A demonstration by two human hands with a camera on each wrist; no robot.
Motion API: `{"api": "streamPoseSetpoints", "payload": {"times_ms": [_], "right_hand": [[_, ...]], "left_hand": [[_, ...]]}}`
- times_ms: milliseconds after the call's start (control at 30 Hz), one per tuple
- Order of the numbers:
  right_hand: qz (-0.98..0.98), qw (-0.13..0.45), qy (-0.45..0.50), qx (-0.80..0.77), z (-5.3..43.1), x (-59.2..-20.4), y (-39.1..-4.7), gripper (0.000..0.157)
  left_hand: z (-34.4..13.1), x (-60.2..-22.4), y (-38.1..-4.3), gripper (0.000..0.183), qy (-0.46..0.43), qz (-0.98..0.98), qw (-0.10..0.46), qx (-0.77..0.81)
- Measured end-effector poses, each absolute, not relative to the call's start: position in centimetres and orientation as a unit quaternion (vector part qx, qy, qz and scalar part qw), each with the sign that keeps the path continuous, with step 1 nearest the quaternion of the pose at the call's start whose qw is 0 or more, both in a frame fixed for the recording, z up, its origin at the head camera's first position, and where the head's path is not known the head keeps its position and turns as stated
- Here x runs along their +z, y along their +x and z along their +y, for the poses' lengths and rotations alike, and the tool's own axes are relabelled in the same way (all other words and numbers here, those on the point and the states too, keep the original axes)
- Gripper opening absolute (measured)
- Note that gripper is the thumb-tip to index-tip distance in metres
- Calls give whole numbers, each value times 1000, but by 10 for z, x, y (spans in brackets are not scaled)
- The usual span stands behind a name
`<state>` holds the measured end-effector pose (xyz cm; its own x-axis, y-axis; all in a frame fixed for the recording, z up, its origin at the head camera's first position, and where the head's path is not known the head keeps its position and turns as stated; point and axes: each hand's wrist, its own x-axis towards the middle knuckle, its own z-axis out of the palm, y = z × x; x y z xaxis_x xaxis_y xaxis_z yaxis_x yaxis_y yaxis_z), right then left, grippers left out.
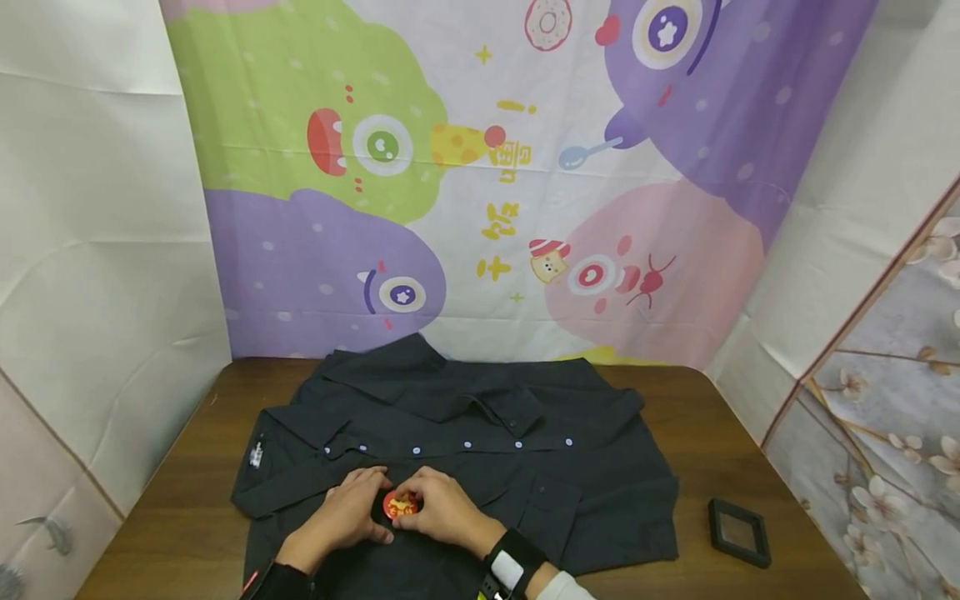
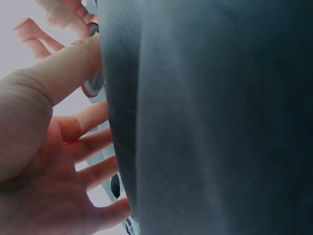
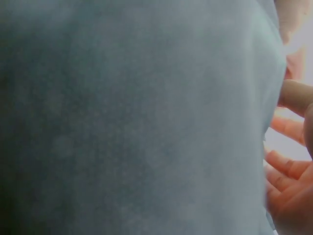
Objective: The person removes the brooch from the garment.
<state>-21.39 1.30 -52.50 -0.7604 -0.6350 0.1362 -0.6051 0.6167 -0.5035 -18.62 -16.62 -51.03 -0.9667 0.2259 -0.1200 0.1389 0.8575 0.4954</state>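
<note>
A black short-sleeved button-up shirt (image 1: 360, 375) lies spread on the wooden table, its row of light buttons running crosswise. On its front is a round red pin badge (image 1: 400, 505) with a yellow design. My right hand (image 1: 444, 510) pinches the badge between thumb and fingers at its edge. To the badge's left, my left hand (image 1: 347, 515) rests on the shirt, fingers extended and thumb spread. The left wrist view shows the badge's rim (image 2: 94, 87) side-on, close behind the left thumb. Dark cloth fills most of the right wrist view.
A small black square frame (image 1: 739, 533) lies on the table (image 1: 693, 417) at the right. Behind the table hangs a cloth (image 1: 480, 317) printed with cartoon monsters. Pale sheets hang on both sides.
</note>
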Motion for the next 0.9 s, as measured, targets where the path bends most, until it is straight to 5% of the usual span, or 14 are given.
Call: {"api": "streamPoseSetpoints", "payload": {"times_ms": [900], "right_hand": [[893,45,-353,-275,19,-525,-218,29]], "left_hand": [[-169,-512,-186,59,99,958,86,254]]}}
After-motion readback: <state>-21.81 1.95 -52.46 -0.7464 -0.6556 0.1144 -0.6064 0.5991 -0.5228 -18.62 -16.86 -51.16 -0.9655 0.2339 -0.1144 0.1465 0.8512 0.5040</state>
